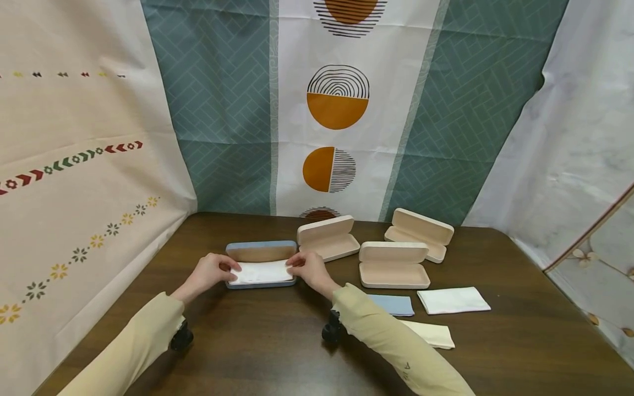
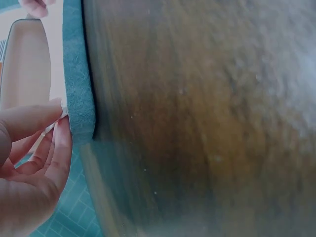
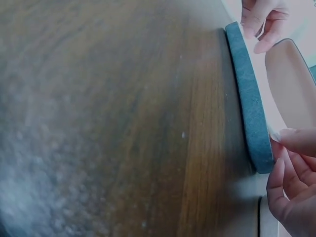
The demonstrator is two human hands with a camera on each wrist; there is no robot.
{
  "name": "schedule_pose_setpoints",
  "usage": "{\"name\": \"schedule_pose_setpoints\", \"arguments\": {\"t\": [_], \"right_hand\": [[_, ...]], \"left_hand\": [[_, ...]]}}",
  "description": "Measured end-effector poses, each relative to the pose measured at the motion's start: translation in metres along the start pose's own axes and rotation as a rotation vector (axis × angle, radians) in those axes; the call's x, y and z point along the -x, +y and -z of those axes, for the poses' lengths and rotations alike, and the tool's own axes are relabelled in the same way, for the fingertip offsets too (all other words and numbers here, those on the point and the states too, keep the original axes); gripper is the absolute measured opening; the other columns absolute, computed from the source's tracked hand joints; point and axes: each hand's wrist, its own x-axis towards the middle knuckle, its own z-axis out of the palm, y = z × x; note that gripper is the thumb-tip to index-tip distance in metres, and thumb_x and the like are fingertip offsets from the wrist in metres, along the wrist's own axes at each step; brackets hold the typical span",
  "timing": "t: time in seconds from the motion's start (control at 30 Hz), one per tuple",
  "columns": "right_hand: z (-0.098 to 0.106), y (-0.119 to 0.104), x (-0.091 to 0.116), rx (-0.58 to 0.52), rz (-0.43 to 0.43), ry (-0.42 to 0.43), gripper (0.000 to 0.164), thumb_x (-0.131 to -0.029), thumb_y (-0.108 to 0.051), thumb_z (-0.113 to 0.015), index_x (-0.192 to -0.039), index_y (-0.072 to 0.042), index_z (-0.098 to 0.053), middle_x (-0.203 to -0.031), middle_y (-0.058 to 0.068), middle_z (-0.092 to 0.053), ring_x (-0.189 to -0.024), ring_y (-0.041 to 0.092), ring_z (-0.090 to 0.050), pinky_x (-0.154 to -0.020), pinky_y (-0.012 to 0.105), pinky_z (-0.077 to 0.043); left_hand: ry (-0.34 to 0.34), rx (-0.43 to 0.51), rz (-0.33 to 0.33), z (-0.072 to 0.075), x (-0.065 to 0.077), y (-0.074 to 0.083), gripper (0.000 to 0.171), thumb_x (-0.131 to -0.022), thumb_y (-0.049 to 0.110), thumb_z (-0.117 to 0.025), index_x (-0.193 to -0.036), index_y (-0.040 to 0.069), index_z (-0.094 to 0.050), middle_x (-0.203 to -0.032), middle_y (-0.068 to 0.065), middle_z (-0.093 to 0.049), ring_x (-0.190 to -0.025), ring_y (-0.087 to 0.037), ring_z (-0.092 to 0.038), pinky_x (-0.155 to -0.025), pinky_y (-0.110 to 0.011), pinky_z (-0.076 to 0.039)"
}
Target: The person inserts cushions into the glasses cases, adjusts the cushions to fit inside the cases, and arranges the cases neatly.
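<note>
A blue glasses case (image 1: 261,285) lies with its lid up on the left half of the table. Over its lower half stretches a folded white cloth (image 1: 261,272), held at both ends. My left hand (image 1: 214,270) pinches the cloth's left end between thumb and fingers; the left wrist view shows that pinch at the case's (image 2: 79,74) corner. At the other end my right hand (image 1: 311,270) pinches the cloth too. In the right wrist view its thumb and fingers (image 3: 296,140) meet at the cloth's edge beside the case (image 3: 249,98).
Three cream glasses cases stand with lids up to the right: one (image 1: 328,237) close behind my right hand, one (image 1: 394,275) further right, one (image 1: 421,234) at the back. Nearer lie a blue cloth (image 1: 393,304), a white cloth (image 1: 453,301) and a cream cloth (image 1: 432,334) partly behind my right sleeve.
</note>
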Motion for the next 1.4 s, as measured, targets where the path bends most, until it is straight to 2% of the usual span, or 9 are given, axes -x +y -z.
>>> {"name": "schedule_pose_setpoints", "arguments": {"t": [0.23, 0.47, 0.63, 0.77, 0.83, 0.97, 1.13, 1.23, 1.4], "right_hand": [[-0.004, -0.001, 0.001, 0.025, 0.008, 0.008, 0.009, -0.077, 0.003, -0.069, -0.085, 0.0, -0.068, -0.08, 0.002, -0.063, -0.069, 0.011, -0.054, -0.059, 0.022, -0.044], [-0.007, -0.002, 0.001, 0.096, 0.039, 0.017, 0.008, -0.077, 0.004, -0.067, -0.083, -0.001, -0.067, -0.079, 0.004, -0.063, -0.068, 0.01, -0.053, -0.057, 0.021, -0.044], [-0.008, -0.001, 0.002, 0.148, 0.055, 0.004, 0.01, -0.076, 0.007, -0.066, -0.083, -0.001, -0.066, -0.076, 0.004, -0.061, -0.065, 0.01, -0.051, -0.056, 0.02, -0.043], [-0.006, 0.001, 0.002, 0.161, 0.073, -0.003, 0.011, -0.077, 0.008, -0.065, -0.084, 0.0, -0.067, -0.076, 0.002, -0.061, -0.064, 0.009, -0.051, -0.056, 0.021, -0.043], [-0.004, 0.001, 0.001, 0.158, 0.086, 0.004, 0.01, -0.077, 0.007, -0.064, -0.084, 0.0, -0.067, -0.076, 0.002, -0.061, -0.064, 0.01, -0.052, -0.056, 0.021, -0.043], [0.0, -0.001, 0.001, 0.132, 0.113, 0.05, 0.007, -0.079, 0.005, -0.064, -0.084, 0.0, -0.066, -0.079, 0.005, -0.061, -0.067, 0.012, -0.053, -0.059, 0.022, -0.043], [0.004, -0.001, 0.001, 0.056, 0.11, 0.132, 0.008, -0.08, 0.003, -0.065, -0.087, 0.002, -0.061, -0.084, 0.009, -0.061, -0.075, 0.02, -0.056, -0.063, 0.025, -0.045], [0.005, -0.001, 0.003, 0.001, 0.092, 0.184, 0.014, -0.081, 0.001, -0.065, -0.091, 0.002, -0.056, -0.088, 0.011, -0.058, -0.08, 0.023, -0.057, -0.065, 0.027, -0.046], [0.005, -0.003, 0.008, -0.129, 0.119, 0.209, 0.029, -0.084, -0.004, -0.063, -0.108, 0.003, -0.048, -0.102, 0.021, -0.052, -0.091, 0.032, -0.054, -0.076, 0.036, -0.046]], "left_hand": [[-0.002, -0.028, -0.019, -0.002, -0.001, 0.0, 0.012, -0.069, -0.002, -0.073, -0.081, 0.001, -0.069, -0.076, -0.003, -0.06, -0.068, -0.017, -0.049, -0.058, -0.03, -0.044], [-0.001, -0.077, -0.026, -0.003, -0.003, 0.002, 0.015, -0.067, -0.005, -0.074, -0.079, 0.001, -0.068, -0.073, -0.004, -0.056, -0.065, -0.017, -0.048, -0.057, -0.03, -0.042], [0.014, -0.147, -0.067, -0.003, -0.001, 0.002, 0.017, -0.064, -0.003, -0.076, -0.076, 0.003, -0.067, -0.072, -0.003, -0.049, -0.065, -0.017, -0.046, -0.059, -0.031, -0.04], [0.04, -0.155, -0.095, 0.001, 0.002, -0.001, 0.016, -0.065, 0.002, -0.078, -0.074, 0.005, -0.066, -0.073, -0.004, -0.048, -0.067, -0.019, -0.046, -0.059, -0.033, -0.04], [0.052, -0.133, -0.092, 0.004, 0.003, -0.004, 0.014, -0.067, 0.005, -0.078, -0.075, 0.005, -0.066, -0.076, -0.005, -0.05, -0.07, -0.021, -0.048, -0.061, -0.034, -0.041], [0.08, -0.039, -0.024, 0.014, 0.005, -0.007, 0.015, -0.073, 0.011, -0.076, -0.082, 0.004, -0.067, -0.081, -0.006, -0.057, -0.073, -0.021, -0.054, -0.06, -0.034, -0.046], [0.133, 0.115, 0.071, 0.024, 0.009, -0.009, 0.035, -0.076, 0.019, -0.075, -0.1, -0.002, -0.06, -0.086, -0.011, -0.06, -0.072, -0.021, -0.058, -0.058, -0.036, -0.05], [0.168, 0.203, 0.076, 0.024, 0.011, -0.01, 0.046, -0.077, 0.021, -0.073, -0.111, -0.003, -0.053, -0.094, -0.018, -0.056, -0.079, -0.026, -0.057, -0.062, -0.037, -0.051], [0.168, 0.323, 0.01, 0.018, 0.012, -0.014, 0.056, -0.081, 0.02, -0.07, -0.128, 0.003, -0.043, -0.114, -0.026, -0.046, -0.096, -0.037, -0.052, -0.069, -0.039, -0.049]]}}
